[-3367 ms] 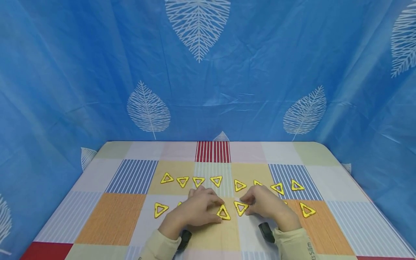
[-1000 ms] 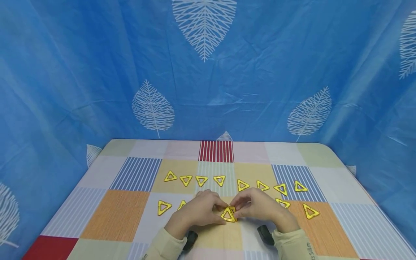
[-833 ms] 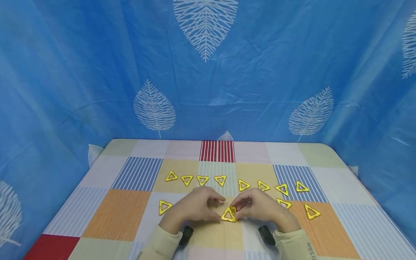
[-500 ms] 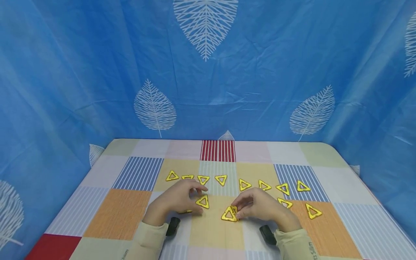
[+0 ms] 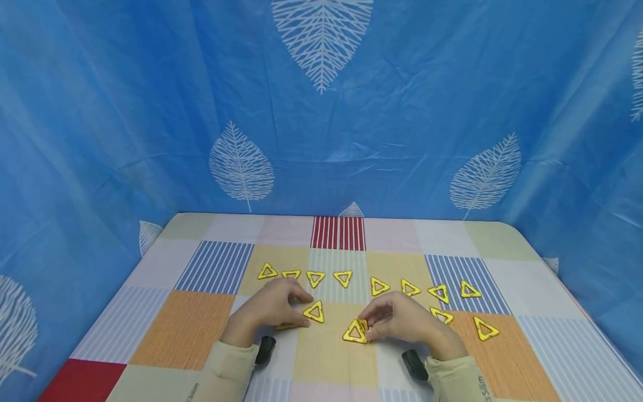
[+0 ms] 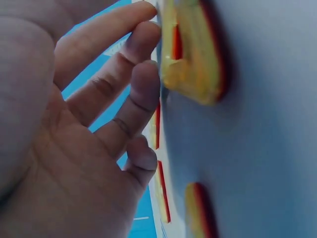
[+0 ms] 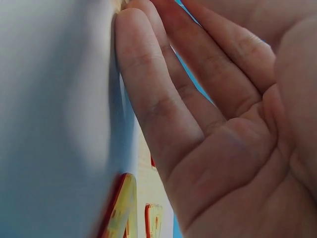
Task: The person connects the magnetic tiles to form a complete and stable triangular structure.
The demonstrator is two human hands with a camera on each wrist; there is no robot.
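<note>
In the head view my right hand (image 5: 402, 318) pinches a yellow triangular building tile (image 5: 364, 324) between thumb and fingers. It sits at the edge of another hollow triangle tile (image 5: 354, 333), which lies flat and overlaps it in this view. My left hand (image 5: 271, 307) curves loosely beside a single triangle tile (image 5: 313, 311), thumb and index fingertip apart at its left side. The left wrist view shows that tile (image 6: 198, 64), yellow with a red side, right at the fingertips. Another tile (image 5: 286, 326) is mostly hidden beneath the left hand. In the right wrist view the pinched tile is hidden by the fingers.
A row of several yellow triangle tiles (image 5: 315, 278) runs across the table behind the hands. Two more, a near tile (image 5: 441, 315) and a farther-right tile (image 5: 485, 329), lie right of the right hand. The checked tablecloth (image 5: 191, 329) meets a blue leaf-print curtain (image 5: 351, 111).
The two middle tiles came together between the hands. My left hand then let go and moved left to another tile, its fingers drawing closer together. The right hand keeps its pinch.
</note>
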